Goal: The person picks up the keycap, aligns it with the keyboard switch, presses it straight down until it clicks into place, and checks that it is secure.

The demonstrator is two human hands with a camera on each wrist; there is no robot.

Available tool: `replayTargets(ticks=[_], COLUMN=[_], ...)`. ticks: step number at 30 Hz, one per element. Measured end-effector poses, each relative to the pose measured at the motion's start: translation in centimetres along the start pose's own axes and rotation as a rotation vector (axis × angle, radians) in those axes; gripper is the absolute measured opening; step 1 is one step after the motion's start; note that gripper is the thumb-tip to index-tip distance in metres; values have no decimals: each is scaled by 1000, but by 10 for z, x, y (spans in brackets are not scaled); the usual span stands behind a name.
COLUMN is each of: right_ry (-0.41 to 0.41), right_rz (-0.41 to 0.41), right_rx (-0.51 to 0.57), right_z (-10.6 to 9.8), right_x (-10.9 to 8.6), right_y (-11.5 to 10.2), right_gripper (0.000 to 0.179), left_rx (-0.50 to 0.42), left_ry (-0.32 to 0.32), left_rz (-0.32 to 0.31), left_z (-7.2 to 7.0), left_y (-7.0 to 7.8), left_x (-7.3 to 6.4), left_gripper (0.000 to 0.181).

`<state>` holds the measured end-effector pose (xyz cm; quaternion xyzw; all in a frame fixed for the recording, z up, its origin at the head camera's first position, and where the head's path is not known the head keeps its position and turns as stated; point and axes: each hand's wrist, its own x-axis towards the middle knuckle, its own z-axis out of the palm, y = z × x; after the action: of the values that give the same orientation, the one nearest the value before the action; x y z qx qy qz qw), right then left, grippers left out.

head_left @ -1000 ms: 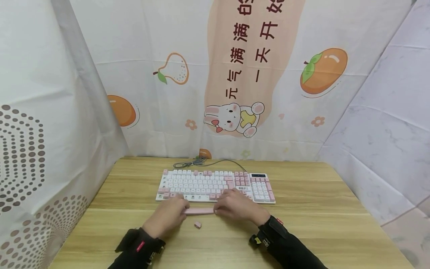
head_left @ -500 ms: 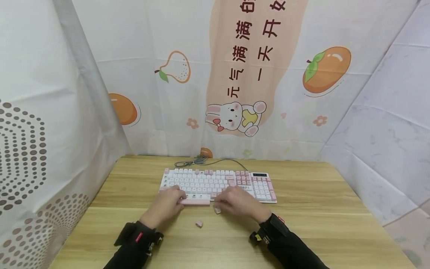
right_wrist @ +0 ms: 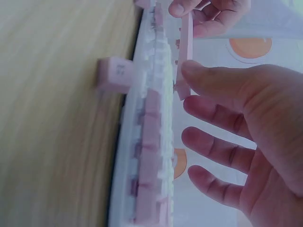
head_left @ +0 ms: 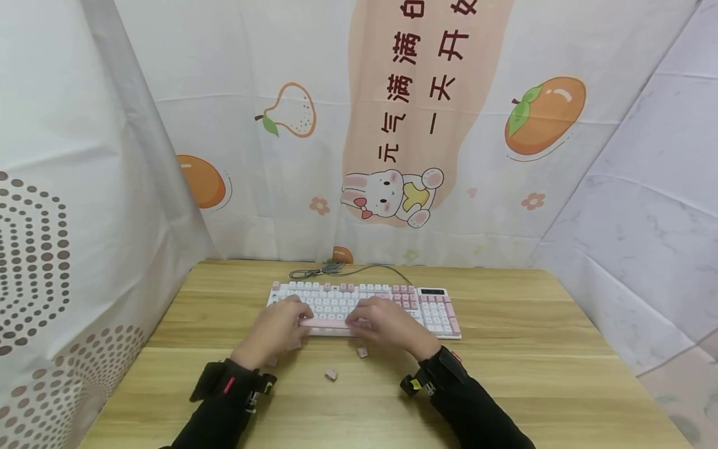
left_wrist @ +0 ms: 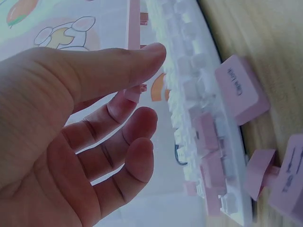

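Note:
Both hands hold a long pink spacebar keycap over the front rows of a white and pink keyboard. My left hand pinches its left end between thumb and index finger. At the other end my right hand does the same. In the right wrist view the spacebar hangs above the key rows, with small stems on its keyboard-facing side. The remaining fingers of each hand are loosely bent. Loose on the table lie a pink Caps Lock keycap and another pink keycap, just in front of the keyboard.
More loose pink keycaps lie on the wooden table. A coiled grey cable runs behind the keyboard. Printed cloth hangs along the back and left; a marbled sheet stands at the right.
Both hands have carried the spacebar away from me, from in front of the keyboard to over its front rows. A loose keycap by the right hand has come into view.

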<state>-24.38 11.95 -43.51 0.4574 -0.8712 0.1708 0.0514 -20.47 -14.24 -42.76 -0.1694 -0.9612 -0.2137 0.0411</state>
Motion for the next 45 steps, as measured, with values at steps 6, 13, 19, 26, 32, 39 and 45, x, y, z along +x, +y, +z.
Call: replayTargets(ticks=[6,13,19,26,32,39,45], right_ry=[10,-49,-59,-60,-58,-51,-50], right_rz=[4,55,54,58,64,42,36], right_rx=[-2,-3,-29,-52,-55,-40,-37], right_z=[-1,6,14,19,19,18,17], right_x=[11,15,16,15,14,13,13], right_y=[-2,-5,-4,-2,-2,0,-1], right_gripper=[15,17,16,15,15,14,14], left_rx=[-10,-34,-37,-31,-10,14,30], left_ry=[22,26,-11,0,9,5,-2], left_rz=[12,4,-38,-62,-28,-19,-30], left_z=[-3,6,14,16,17,17,17], left_y=[-9,-25,-29,-29,-30,-26,-24], left_x=[1,0,1,2,3,4,4], left_gripper=[18,18,19,21,21,19,20])
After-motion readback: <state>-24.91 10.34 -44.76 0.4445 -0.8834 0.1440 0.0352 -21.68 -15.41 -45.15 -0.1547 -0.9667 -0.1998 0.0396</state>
